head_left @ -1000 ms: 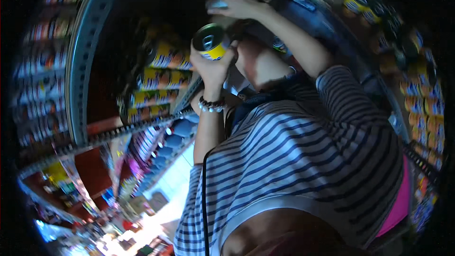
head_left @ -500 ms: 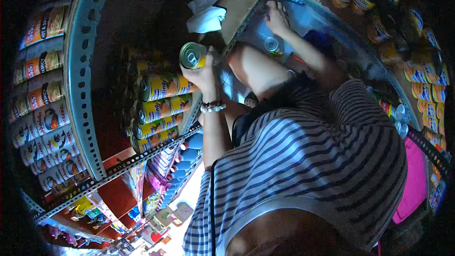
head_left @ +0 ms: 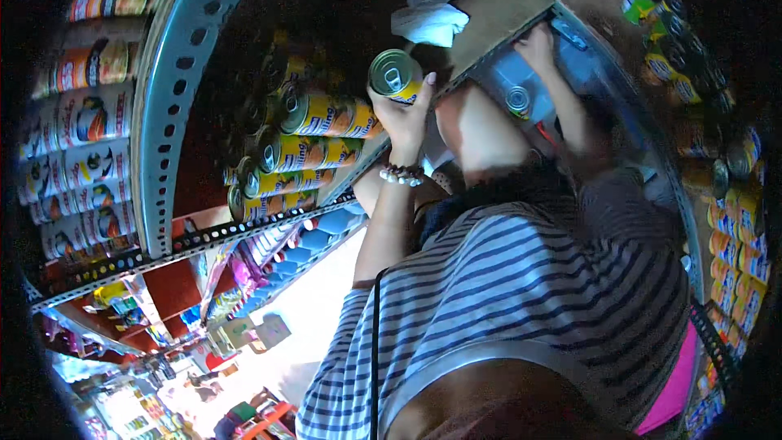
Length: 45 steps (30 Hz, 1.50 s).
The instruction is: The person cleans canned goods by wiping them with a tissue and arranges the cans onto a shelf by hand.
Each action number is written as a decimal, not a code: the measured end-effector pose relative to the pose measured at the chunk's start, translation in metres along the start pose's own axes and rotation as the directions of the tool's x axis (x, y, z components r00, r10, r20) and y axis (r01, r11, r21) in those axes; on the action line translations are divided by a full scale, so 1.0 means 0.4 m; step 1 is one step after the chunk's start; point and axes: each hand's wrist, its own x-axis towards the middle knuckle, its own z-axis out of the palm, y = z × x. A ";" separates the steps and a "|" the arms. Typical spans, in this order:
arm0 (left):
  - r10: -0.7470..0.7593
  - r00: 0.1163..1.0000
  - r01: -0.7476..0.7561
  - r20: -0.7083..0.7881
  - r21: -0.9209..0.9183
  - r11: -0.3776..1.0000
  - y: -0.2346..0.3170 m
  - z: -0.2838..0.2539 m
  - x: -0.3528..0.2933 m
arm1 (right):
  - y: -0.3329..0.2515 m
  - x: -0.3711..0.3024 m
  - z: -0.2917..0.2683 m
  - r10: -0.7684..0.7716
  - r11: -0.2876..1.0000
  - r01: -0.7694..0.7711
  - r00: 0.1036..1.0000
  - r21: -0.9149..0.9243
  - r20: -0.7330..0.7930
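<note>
My left hand (head_left: 401, 118) is wrapped round a yellow-labelled tin can (head_left: 397, 76), its ring-pull lid facing up. It is raised beside the stacked yellow cans (head_left: 314, 151) on the left shelf. Farther right, my right hand (head_left: 538, 49) reaches over a blue surface (head_left: 498, 73) by a shelf corner. Its fingers look apart, and nothing shows in them, though they are small and somewhat blurred. Another can (head_left: 517, 100) stands on that blue surface, between my knee and right forearm.
A perforated metal shelf post (head_left: 167, 114) rises at the left, with more cans (head_left: 85, 122) beyond it. Crumpled white paper (head_left: 432, 16) lies past the raised can. Stacked cans (head_left: 737, 253) line the right side. A lower shelf edge (head_left: 204, 236) runs beneath the yellow cans.
The view has shifted, so most things appear farther right or turned. The left hand still grips the can upright. The right hand is still over the blue surface, its fingers in a slightly different pose.
</note>
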 end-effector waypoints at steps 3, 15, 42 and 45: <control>0.003 0.999 0.001 -0.042 0.087 0.996 -0.004 -0.041 -0.009 | -0.176 -0.101 -0.183 0.085 0.989 -0.099 0.988 0.110 0.128; -0.094 0.996 0.092 -0.009 -0.137 0.986 0.068 0.014 0.005 | -0.414 -0.202 -0.430 -0.538 0.779 0.555 0.831 0.292 -0.144; -0.107 0.982 0.124 0.158 -0.100 0.987 0.070 -0.015 0.006 | -0.752 -0.066 -0.238 -0.629 0.616 0.383 0.766 0.688 0.136; 0.005 0.999 0.010 0.047 -0.308 0.951 0.061 -0.012 0.001 | -0.733 -0.065 -0.238 -0.672 0.460 0.079 0.682 0.885 0.289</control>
